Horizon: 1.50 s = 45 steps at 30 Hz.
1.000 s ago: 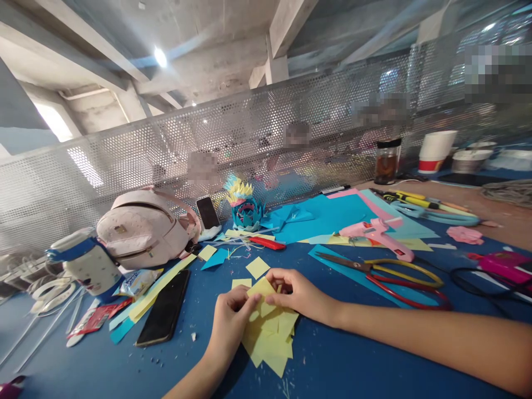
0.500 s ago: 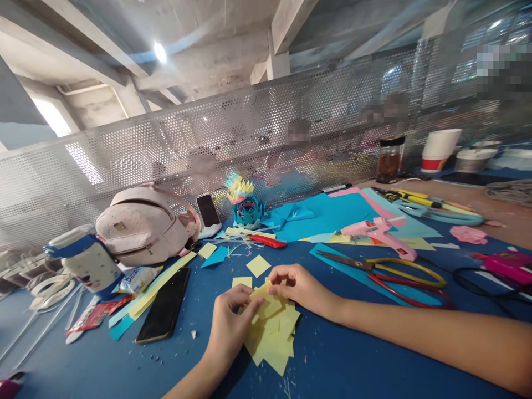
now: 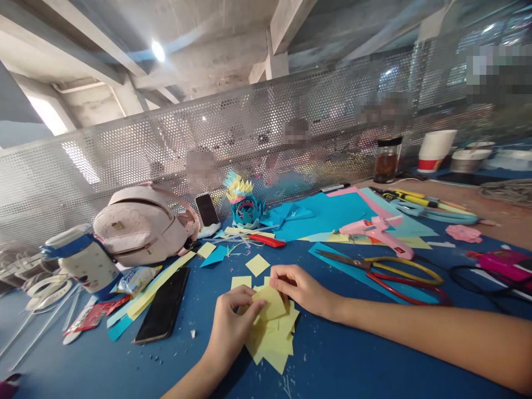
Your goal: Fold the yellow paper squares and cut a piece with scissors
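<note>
both hands are folding a small yellow paper square (image 3: pixel 272 302) above the loose yellow pile (image 3: pixel 272 341) on the blue tabletop (image 3: pixel 353 360); left hand (image 3: pixel 230 327) pinches its near edge; right hand (image 3: pixel 301 288) pinches the far edge; next, i judge, the crease needs pressing flat.

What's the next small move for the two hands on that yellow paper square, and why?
Probably press the fold flat. The left hand and right hand both pinch one yellow paper square raised off the yellow paper pile, its near edge already bent over.

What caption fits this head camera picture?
Both hands, left hand and right hand, pinch a yellow paper square over a yellow pile.
</note>
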Each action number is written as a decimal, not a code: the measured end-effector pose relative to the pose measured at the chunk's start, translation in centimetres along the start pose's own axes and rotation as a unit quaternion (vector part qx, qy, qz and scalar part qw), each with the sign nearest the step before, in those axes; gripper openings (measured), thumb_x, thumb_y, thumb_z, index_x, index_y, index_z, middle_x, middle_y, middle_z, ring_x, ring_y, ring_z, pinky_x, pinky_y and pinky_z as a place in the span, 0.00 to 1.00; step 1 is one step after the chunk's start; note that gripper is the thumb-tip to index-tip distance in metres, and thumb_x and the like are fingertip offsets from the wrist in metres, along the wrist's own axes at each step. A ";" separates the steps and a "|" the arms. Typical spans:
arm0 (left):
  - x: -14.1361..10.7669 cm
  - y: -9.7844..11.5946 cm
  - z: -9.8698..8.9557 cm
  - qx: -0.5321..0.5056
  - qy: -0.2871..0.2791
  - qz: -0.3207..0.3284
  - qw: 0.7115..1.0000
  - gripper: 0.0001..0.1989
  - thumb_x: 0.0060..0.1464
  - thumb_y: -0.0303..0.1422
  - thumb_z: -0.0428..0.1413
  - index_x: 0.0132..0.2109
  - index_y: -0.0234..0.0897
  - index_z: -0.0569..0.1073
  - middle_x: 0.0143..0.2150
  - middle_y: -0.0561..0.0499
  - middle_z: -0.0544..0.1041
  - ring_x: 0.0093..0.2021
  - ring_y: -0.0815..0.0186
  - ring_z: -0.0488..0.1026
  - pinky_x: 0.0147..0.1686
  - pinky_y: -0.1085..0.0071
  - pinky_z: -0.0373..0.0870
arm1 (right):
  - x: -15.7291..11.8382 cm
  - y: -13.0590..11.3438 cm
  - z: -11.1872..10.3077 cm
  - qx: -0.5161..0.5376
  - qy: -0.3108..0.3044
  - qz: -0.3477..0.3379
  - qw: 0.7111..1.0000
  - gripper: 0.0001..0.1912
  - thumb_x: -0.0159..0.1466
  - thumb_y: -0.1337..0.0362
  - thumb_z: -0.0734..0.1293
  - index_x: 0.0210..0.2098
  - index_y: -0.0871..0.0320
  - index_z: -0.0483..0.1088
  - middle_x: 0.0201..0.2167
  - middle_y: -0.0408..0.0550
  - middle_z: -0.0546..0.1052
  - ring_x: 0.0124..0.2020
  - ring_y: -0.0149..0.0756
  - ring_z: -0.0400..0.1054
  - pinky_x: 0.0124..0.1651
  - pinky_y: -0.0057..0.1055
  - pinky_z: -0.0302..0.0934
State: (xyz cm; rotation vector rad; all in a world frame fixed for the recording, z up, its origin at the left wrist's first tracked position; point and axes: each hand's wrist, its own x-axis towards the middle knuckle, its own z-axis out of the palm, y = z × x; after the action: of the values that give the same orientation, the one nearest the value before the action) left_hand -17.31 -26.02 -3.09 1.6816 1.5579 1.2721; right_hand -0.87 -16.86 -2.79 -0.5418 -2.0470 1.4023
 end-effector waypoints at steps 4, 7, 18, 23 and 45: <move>0.1 -0.1 -0.3 -0.016 0.007 0.003 1.000 0.19 0.52 0.38 0.56 0.18 0.32 0.72 0.26 0.47 0.74 0.28 0.65 0.69 0.28 0.74 0.62 | -0.1 -0.2 0.1 0.025 -0.017 0.020 0.999 0.19 0.61 0.50 0.63 0.26 0.60 0.63 0.20 0.39 0.64 0.22 0.28 0.60 0.24 0.22 0.51; 0.3 -0.4 -0.5 -0.026 0.028 0.003 0.999 0.21 0.52 0.41 0.56 0.18 0.32 0.72 0.24 0.47 0.73 0.27 0.65 0.68 0.26 0.74 0.61 | -0.2 -0.2 0.3 0.047 -0.056 0.059 0.996 0.20 0.58 0.50 0.66 0.23 0.61 0.63 0.18 0.40 0.66 0.21 0.29 0.63 0.24 0.23 0.54; 0.2 -0.6 -0.5 -0.049 0.027 -0.004 0.998 0.20 0.52 0.41 0.56 0.20 0.31 0.74 0.26 0.47 0.72 0.27 0.66 0.67 0.26 0.74 0.61 | -0.4 -0.5 0.1 0.024 -0.072 0.061 0.995 0.23 0.59 0.49 0.64 0.18 0.62 0.67 0.14 0.42 0.68 0.14 0.26 0.60 0.20 0.23 0.53; 0.2 -0.6 -0.6 -0.062 0.026 -0.013 0.998 0.20 0.52 0.42 0.56 0.19 0.32 0.73 0.25 0.48 0.72 0.27 0.66 0.66 0.25 0.75 0.61 | -0.4 -1.0 -0.1 -0.064 -0.070 -0.019 0.995 0.28 0.62 0.52 0.61 0.11 0.62 0.62 0.12 0.41 0.63 0.17 0.25 0.56 0.24 0.24 0.50; 0.7 -1.3 -0.1 -0.210 0.034 -0.070 0.975 0.11 0.46 0.36 0.61 0.34 0.32 0.78 0.28 0.51 0.72 0.28 0.69 0.67 0.28 0.76 0.63 | -0.9 -0.7 -0.1 -0.028 -0.128 -0.008 0.991 0.31 0.66 0.48 0.54 0.16 0.62 0.66 0.11 0.40 0.62 0.14 0.25 0.56 0.22 0.23 0.51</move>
State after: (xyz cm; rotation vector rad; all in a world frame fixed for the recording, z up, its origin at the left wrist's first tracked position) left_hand -18.12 -25.08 -3.93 1.2540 1.3021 1.4723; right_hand -0.08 -17.60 -2.37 -0.3822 -2.2923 1.4729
